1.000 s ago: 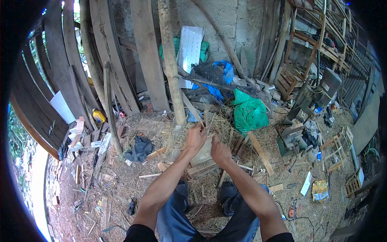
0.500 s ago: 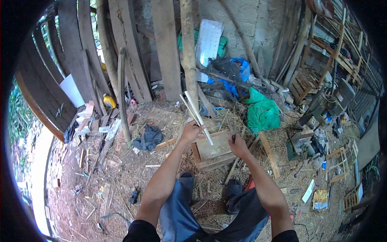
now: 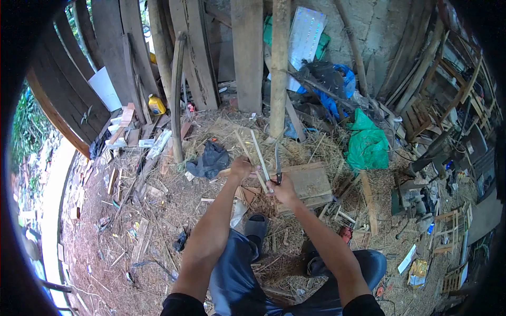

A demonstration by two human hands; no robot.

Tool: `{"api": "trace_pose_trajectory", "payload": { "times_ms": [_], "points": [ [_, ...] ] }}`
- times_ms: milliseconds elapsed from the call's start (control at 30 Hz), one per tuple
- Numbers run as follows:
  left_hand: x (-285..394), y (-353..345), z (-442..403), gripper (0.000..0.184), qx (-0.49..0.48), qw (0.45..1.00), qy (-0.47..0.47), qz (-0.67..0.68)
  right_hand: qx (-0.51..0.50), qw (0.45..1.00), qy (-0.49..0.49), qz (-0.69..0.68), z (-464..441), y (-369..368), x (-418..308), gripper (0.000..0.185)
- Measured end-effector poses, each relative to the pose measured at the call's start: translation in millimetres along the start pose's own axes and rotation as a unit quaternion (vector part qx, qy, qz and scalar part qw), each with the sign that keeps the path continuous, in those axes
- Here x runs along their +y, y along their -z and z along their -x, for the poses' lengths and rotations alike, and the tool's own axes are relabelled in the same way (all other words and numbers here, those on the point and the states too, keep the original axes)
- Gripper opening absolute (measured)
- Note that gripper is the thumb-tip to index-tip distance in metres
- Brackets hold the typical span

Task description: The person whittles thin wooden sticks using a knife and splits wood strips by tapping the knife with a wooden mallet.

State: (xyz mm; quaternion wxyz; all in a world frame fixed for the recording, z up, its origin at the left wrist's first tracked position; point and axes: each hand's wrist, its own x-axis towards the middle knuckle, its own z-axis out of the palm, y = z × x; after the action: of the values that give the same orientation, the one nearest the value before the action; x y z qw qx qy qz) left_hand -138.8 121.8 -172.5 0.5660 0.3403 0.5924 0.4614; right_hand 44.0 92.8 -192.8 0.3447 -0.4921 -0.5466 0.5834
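At twelve o'clock, the left hand (image 3: pixel 241 167) holds slim pale wooden strips (image 3: pixel 258 150) near the black-handled metal knife (image 3: pixel 277 157) the right hand (image 3: pixel 285 191) grips, so a slip could cut skin.

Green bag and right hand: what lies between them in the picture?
The head view shows a wooden slab nearest the right hand, then loose straw up to the green bag.

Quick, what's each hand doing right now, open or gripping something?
Left hand: closed, its grip on two thin, pale wooden strips.
Right hand: closed around a black-handled metal knife, blade pointing away.
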Motion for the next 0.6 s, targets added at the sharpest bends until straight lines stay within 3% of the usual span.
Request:
{"api": "trace_pose_trajectory", "payload": {
  "times_ms": [100,233,333,533,600],
  "points": [
    [-10.7,5.6,-2.4,0.035,0.062,0.997,-0.008,-0.038,0.027,0.999,-0.022,-0.033,-16.0,-21.8,21.0,0.022],
    [-24.8,11.1,-12.4,0.036,0.054,0.996,-0.011,-0.070,0.009,0.999,-0.040,-0.001,-29.1,-35.3,40.9,0.024],
    [-26.2,5.7,-21.3,0.037,0.118,0.965,-0.009,-0.233,0.056,0.995,-0.059,-0.056,-39.1,-42.5,62.1,0.031],
    [-22.9,-5.1,-20.3,0.033,0.153,0.960,-0.005,-0.235,0.101,0.983,-0.133,-0.080,-31.6,-46.2,86.4,0.038],
    [-42.7,5.3,-36.6,0.032,0.134,0.956,-0.037,-0.260,0.092,0.986,-0.106,-0.090,-29.3,-43.2,96.9,0.036]
  ]
}}
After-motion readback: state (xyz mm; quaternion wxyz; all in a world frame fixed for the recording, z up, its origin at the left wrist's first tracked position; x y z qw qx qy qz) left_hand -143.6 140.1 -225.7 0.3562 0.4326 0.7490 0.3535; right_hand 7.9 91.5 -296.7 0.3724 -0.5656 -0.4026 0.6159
